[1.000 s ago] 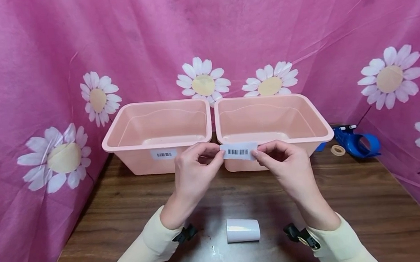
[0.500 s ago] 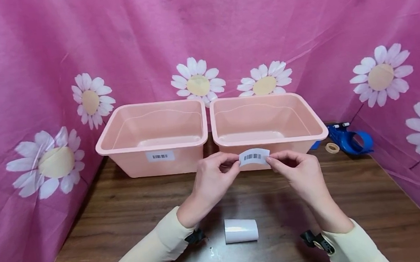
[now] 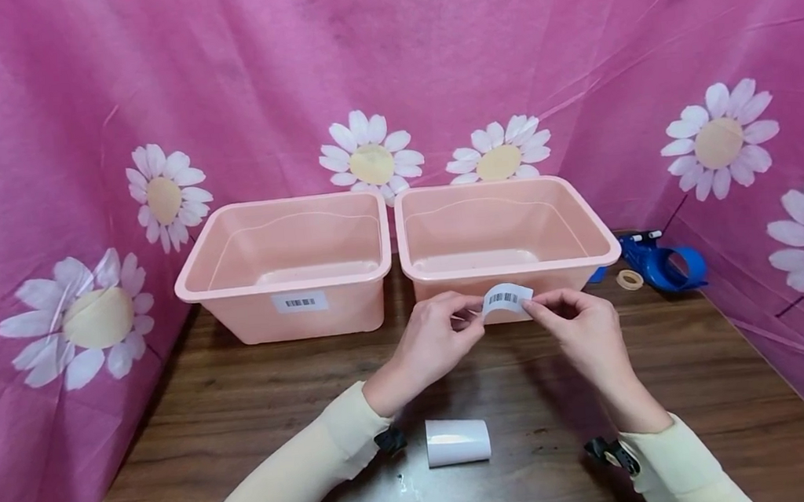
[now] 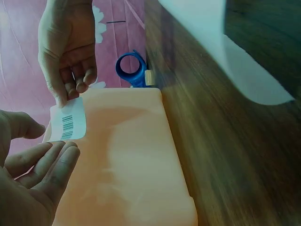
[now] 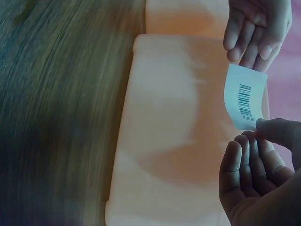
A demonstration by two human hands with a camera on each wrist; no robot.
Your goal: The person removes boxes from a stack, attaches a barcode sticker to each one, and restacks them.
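A white barcode label point(image 3: 507, 298) bows upward in front of the right pink bin point(image 3: 447, 287). My right hand point(image 3: 581, 327) pinches its right end between thumb and forefinger, plain in the right wrist view. My left hand point(image 3: 433, 335) is at the other end. In the left wrist view the left fingertips point(image 4: 66, 150) lie right at the label's edge, while the left thumb point(image 4: 28, 127) stands apart from it. The left pink bin point(image 3: 258, 317) bears a similar barcode label point(image 3: 300, 301) on its front wall.
A white label roll point(image 3: 458, 441) lies on the wooden table point(image 3: 279, 402) between the forearms. A blue tape dispenser point(image 3: 668, 265) and a small beige tape roll point(image 3: 629, 280) lie right of the bins. A pink flowered cloth point(image 3: 274, 72) surrounds the table.
Both hands have moved right and slightly down with the barcode label. The label has gone from nearly flat to curved. The bins have shifted slightly left in the view.
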